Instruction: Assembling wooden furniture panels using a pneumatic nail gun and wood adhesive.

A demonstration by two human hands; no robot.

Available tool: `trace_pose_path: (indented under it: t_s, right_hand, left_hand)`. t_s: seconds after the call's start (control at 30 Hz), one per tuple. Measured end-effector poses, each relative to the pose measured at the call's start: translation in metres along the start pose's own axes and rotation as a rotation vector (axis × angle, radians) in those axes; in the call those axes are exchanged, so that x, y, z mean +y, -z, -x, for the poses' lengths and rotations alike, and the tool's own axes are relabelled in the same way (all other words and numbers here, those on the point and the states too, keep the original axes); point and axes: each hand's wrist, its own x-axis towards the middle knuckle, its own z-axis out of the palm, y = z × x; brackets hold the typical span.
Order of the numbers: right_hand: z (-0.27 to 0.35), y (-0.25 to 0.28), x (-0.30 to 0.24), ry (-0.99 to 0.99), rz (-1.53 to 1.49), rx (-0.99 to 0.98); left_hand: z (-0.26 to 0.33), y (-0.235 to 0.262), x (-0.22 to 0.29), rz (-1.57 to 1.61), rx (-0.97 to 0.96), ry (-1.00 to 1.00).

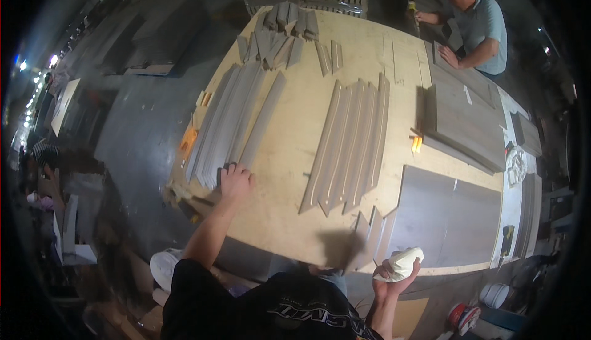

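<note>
Left hand (238,181): is laid at near ends of grey strips (223,124), fingers half bent; firm grip cannot be told
Right hand (390,286): is closed around white bag (404,262)
Pale-lined strips (349,146): are placed on table (284,155), right of grey strips

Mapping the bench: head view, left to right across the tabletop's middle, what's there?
Orange plastic-looking item, stacked long grey strips, single long grey strip, long brown strips with pale lines, small yellow-orange blocks, stacked grey-brown rectangular panels.

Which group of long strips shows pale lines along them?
The middle group, right of the left hand; the strips beside that hand show none.
</note>
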Motion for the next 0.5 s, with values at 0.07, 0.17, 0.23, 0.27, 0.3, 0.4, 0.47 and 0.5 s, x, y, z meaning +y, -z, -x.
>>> trace_pose_path:
  t_s: [0.07, 0.17, 0.23, 0.27, 0.3, 0.4, 0.47, 0.5]
  right_hand:
    - [-0.013, -0.014, 0.018, 0.018, 0.021, -0.050]
    - [-0.029, -0.047, 0.044, 0.003, -0.042, -0.136]
    - [-0.038, -0.064, 0.060, 0.029, -0.127, -0.121]
    - [-0.038, -0.073, 0.066, 0.049, -0.152, -0.130]
    - [-0.038, -0.082, 0.070, 0.067, -0.176, -0.142]
    - [-0.037, -0.092, 0.076, 0.160, -0.087, -0.104]
    - [-0.036, -0.097, 0.081, 0.194, -0.109, -0.115]
    - [-0.035, -0.099, 0.085, 0.227, -0.116, -0.105]
  left_hand:
    - [-0.039, 0.014, -0.006, 0.088, 0.033, -0.054]
    - [-0.139, 0.043, 0.004, 0.281, 0.196, -0.092]
    - [-0.212, 0.059, 0.018, 0.323, 0.224, -0.092]
    - [-0.246, 0.072, 0.023, 0.355, 0.207, -0.087]
    - [-0.282, 0.072, 0.023, 0.343, 0.242, -0.051]
    - [-0.376, 0.062, 0.021, 0.349, 0.248, 0.035]
    - [-0.420, 0.056, 0.019, 0.369, 0.201, 0.147]
    - [-0.440, 0.052, 0.023, 0.386, 0.182, 0.182]
